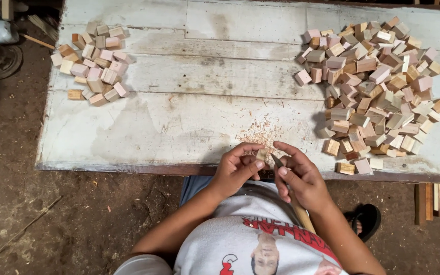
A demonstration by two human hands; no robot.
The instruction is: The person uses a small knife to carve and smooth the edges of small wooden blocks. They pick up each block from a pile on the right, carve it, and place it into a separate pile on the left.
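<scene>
Left hand [236,168] pinches small wood block [262,154]; right hand [301,178] grips knife [277,162], handle partly hidden. Both at board [179,127] near edge, w/ bare room betw. block piles.

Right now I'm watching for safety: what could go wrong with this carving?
1. The knife in the right hand works close to the left hand fingers gripping the small wood block; a slip could cut them.
2. Shavings near the board edge may spill off.
</scene>
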